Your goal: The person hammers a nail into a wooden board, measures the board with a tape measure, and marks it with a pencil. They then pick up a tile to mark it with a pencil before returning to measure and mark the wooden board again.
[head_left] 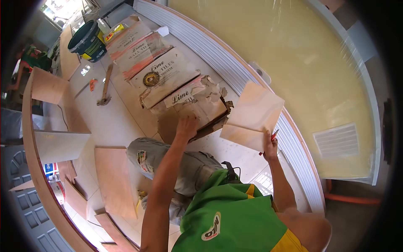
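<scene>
My right hand [270, 147] is closed around the lower edge of beige marbled tiles [255, 107], which seem to overlap as two pieces. A red pencil or pen [274, 135] sticks out from the same hand. My left hand [187, 127] is at the near end of a torn cardboard tile box [205, 110], its fingers bent over the box's contents and brown flap. Ragged cardboard hangs along the box's right side. Behind it stand more printed tile boxes [168, 69] in a row.
A claw hammer [106, 86] and a small orange-handled tool [92, 85] lie on the tiled floor, left of the boxes. Farther back stands a dark green bucket [87, 41]. Plywood pieces [113, 178] lie at left beside a curved wooden frame [28, 109]. White ribbed panels [201, 35] run along the right.
</scene>
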Demonstrator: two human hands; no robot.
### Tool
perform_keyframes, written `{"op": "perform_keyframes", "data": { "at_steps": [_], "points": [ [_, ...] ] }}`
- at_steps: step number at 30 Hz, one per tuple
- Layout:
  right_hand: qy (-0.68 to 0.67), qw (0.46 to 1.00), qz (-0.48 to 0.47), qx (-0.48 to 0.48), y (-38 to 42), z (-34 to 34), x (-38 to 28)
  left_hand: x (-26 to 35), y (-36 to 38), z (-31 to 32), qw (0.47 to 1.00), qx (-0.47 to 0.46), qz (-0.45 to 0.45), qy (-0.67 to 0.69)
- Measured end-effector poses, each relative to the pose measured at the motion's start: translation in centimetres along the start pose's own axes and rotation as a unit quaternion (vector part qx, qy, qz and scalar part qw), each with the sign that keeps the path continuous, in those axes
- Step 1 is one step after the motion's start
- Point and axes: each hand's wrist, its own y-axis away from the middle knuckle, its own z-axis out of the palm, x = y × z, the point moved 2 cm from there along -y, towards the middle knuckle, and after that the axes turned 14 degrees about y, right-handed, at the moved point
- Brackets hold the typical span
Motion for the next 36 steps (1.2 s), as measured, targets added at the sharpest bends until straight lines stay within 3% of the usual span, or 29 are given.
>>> {"op": "perform_keyframes", "data": {
  "at_steps": [2, 3, 4, 6, 8, 12, 15, 17, 20, 24, 26, 27, 28, 29, 30, 31, 32, 33, 35, 36],
  "points": [
    [0.008, 0.997, 0.048, -0.057, 1.9, 0.1, 0.3, -0.1, -0.4, -0.7, 0.989, -0.119, -0.062, 0.065],
    [0.023, 0.994, 0.065, -0.089, 2.5, 0.1, 0.7, -0.3, -0.4, -1.4, 0.989, -0.122, -0.059, 0.065],
    [-0.011, 0.999, 0.022, -0.023, 2.0, 1.1, 2.9, -0.6, -0.3, -2.3, 0.987, -0.109, -0.040, 0.114],
    [-0.024, 0.999, 0.014, -0.025, 2.9, 3.0, 2.9, -0.5, 0.2, -4.2, 0.982, -0.097, -0.024, 0.162],
    [-0.012, 0.997, 0.036, -0.067, 4.0, 4.1, 1.7, 0.1, 0.9, -6.8, 0.970, 0.040, -0.097, 0.221],
    [0.012, 0.996, 0.019, -0.086, 4.9, 5.6, 1.4, -0.6, 1.8, -7.9, 0.958, 0.047, -0.204, 0.195],
    [0.071, 0.990, -0.010, -0.121, 4.7, 5.5, 2.7, -1.7, 2.8, -7.1, 0.914, 0.111, -0.273, 0.279],
    [0.072, 0.989, 0.002, -0.126, 4.9, 5.9, 3.9, -2.8, 3.8, -6.5, 0.888, 0.281, -0.229, 0.282],
    [0.045, 0.990, 0.009, -0.133, 6.4, 6.5, 2.4, -3.7, 4.6, -6.7, 0.878, 0.244, -0.284, 0.300],
    [0.045, 0.986, 0.007, -0.159, 5.9, 5.3, 4.0, -2.9, 6.2, -7.1, 0.892, 0.280, -0.268, 0.230],
    [0.048, 0.985, 0.022, -0.161, 6.4, 5.4, 2.9, -0.6, 7.0, -10.6, 0.830, 0.259, -0.454, 0.193],
    [0.051, 0.985, 0.021, -0.162, 6.2, 5.6, 3.0, -0.4, 6.7, -10.6, 0.829, 0.259, -0.456, 0.194],
    [0.041, 0.985, 0.023, -0.163, 6.4, 5.2, 3.2, 0.3, 6.2, -10.6, 0.899, 0.255, -0.356, -0.014],
    [0.034, 0.985, 0.026, -0.166, 6.6, 4.7, 3.3, 1.2, 5.8, -10.3, 0.917, 0.236, -0.237, -0.219],
    [0.040, 0.985, 0.024, -0.169, 6.7, 4.5, 3.4, 0.8, 5.3, -9.6, 0.916, 0.237, -0.242, -0.216],
    [0.041, 0.989, 0.017, -0.138, 6.6, 4.8, 3.8, 0.2, 3.9, -7.8, 0.950, 0.140, -0.095, -0.263],
    [0.040, 0.994, 0.007, -0.105, 6.5, 4.7, 4.0, -0.2, 2.6, -6.2, 0.950, 0.041, 0.059, -0.303],
    [0.029, 0.991, 0.023, -0.131, 6.4, 3.9, 4.6, -0.8, 1.5, -5.0, 0.950, 0.048, 0.059, -0.303],
    [0.066, 0.986, 0.005, -0.152, 6.7, 3.2, 4.1, -1.7, -1.4, -2.6, 0.979, -0.151, -0.014, -0.133],
    [0.075, 0.985, 0.014, -0.152, 6.7, 3.0, 3.8, -1.5, -3.3, -2.3, 0.981, -0.144, -0.008, -0.131]
  ]
}}
